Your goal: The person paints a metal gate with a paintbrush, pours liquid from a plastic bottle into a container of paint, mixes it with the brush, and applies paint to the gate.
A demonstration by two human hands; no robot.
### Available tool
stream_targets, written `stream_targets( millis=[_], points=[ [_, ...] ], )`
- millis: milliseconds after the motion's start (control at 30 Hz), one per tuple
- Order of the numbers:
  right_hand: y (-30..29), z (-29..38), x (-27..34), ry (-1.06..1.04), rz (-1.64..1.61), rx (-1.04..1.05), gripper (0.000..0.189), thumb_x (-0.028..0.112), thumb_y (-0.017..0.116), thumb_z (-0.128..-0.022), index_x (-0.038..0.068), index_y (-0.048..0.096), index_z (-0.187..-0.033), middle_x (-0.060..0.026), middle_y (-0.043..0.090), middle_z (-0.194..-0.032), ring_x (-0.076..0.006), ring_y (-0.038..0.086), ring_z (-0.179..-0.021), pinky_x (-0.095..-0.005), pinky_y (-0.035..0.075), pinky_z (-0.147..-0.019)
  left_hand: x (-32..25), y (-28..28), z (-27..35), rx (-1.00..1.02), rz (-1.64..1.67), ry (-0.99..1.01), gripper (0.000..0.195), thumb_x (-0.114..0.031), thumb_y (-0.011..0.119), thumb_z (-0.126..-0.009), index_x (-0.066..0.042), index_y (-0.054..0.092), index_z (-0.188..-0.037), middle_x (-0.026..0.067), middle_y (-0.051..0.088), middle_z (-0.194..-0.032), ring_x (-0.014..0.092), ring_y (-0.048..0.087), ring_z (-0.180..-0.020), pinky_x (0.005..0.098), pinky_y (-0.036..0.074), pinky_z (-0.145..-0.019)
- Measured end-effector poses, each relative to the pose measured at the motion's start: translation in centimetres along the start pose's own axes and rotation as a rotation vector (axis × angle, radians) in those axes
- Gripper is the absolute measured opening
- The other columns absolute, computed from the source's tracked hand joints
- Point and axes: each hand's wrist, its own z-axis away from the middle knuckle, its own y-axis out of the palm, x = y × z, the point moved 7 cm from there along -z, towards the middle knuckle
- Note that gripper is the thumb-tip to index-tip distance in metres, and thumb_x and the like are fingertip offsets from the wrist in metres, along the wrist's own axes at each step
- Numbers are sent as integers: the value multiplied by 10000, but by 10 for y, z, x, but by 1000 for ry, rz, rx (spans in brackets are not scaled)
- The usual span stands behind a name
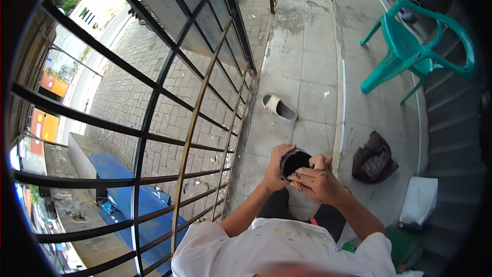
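Observation:
My left hand (277, 167) is wrapped around the side of an open can (283, 164) with a dark, black-looking inside. The can is tilted so that its mouth faces up towards me. Over its right and near rim curl the fingers of my right hand (319, 181), which carry black stains. A small orange patch (295, 183) shows under the right fingers; whether it belongs to the can or to something pinched there cannot be made out. Both hands are held above my knees, over the tiled floor (282, 150).
Close on my left stands a black metal bar gate (158, 88), with a blue panel (127, 192) beyond it. A slide sandal (279, 107) lies ahead. To the right are a crumpled dark plastic bag (373, 159), a green plastic chair (407, 42) and a white package (419, 200).

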Motion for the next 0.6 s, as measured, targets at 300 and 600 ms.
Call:
stream_targets(
  millis=[300, 600],
  points=[
    [34, 86, 17, 12, -3, -17, 223, 254, 779, -864, 156, 801, -1064, 67, 703, -1018, -232, 456, -952, -427, 288, -898, 1, 45, 73, 49, -15, 50, 946, -311, 924, -661, -28, 476, -1445, 184, 529, -1446, 392, 480, -1345, 479, 363, -1162],
    [94, 179, 78, -72, -167, -47, 230, 252, 780, -891, 145, 786, -1094, 59, 692, -987, -244, 463, -966, -425, 290, -913, -11, 57, 237, -59, 50, -132, 907, -220, 927, -697, 1, 464, -1445, 172, 548, -1398, 316, 546, -1311, 428, 398, -1142]
  ],
)
